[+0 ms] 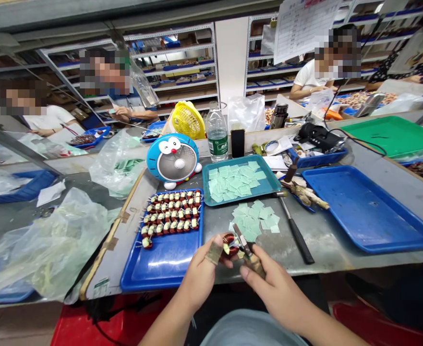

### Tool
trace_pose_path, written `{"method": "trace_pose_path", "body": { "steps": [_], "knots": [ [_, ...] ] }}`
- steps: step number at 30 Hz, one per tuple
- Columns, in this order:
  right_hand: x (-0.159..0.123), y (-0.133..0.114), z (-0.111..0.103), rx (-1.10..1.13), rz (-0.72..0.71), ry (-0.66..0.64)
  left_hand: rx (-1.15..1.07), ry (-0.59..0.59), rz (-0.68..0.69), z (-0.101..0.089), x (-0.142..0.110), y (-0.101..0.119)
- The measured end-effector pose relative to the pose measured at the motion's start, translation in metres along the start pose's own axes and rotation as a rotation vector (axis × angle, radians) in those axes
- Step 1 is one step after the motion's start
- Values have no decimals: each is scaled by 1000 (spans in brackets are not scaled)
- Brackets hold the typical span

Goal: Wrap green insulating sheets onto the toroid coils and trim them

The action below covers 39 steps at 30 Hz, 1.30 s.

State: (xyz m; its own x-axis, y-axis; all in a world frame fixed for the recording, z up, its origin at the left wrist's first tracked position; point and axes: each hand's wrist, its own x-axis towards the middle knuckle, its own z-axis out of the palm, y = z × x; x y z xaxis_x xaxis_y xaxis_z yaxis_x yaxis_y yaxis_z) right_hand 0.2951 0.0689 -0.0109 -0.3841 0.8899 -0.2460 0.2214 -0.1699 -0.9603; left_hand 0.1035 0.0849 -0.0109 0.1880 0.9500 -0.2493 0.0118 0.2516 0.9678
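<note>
Evidently the left hand [201, 269] serves as the clamp: its fingers are curled nearly closed about a copper-wound coil [233, 250], held up off the counter [285, 252] at its near edge, in plain sight. A band of tape [214, 253] wraps one of those fingers, perhaps to guard the skin. The right hand [269, 278] has its fingers closed on the wrapped handle of a metal tool [243, 240], whose flat end stands up beside the coil; whether it touches the wire I cannot tell. That wrapping probably softens the grip. To the left, more coils [171, 211] sit in rows in a blue tray [153, 269], an order that likely makes counting easy. Straight ahead, a loose pile of green squares [254, 218] lies within easy reach, while further squares [233, 180] are spread in a teal tray [270, 178] behind, presumably as stock. The hammer [293, 225] lies right of the pile, handle toward the near edge, which would suit the right hand. Beyond the rows stands a fan [177, 163], facing the seat, presumably for cooling.
</note>
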Motion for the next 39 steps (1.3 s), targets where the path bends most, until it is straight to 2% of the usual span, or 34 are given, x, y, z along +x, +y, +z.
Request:
{"method": "trace_pose_path", "body": {
  "steps": [4,10,12,15,20,24,27,31,39],
  "knots": [
    [1,-1,1,-10,25,22,-102,12,-32,-1,0,0],
    [4,-5,-3,-5,12,-62,96,19,34,-1,-2,8],
    [4,-3,-2,-31,5,-54,121,11,43,-1,-3,9],
    [2,2,1,-150,-44,13,106,-9,15,-1,-3,11],
    [-1,7,6,-479,-145,120,154,-32,32,-3,1,16],
    [-2,10,7,-585,-209,171,245,-38,41,-4,2,18],
    [-2,14,7,-598,-225,178,293,-25,44,-2,1,18],
    [-3,17,7,-514,-174,166,377,4,56,2,-2,18],
    [-3,15,4,-453,-158,136,525,42,100,4,-4,28]
  ]
}}
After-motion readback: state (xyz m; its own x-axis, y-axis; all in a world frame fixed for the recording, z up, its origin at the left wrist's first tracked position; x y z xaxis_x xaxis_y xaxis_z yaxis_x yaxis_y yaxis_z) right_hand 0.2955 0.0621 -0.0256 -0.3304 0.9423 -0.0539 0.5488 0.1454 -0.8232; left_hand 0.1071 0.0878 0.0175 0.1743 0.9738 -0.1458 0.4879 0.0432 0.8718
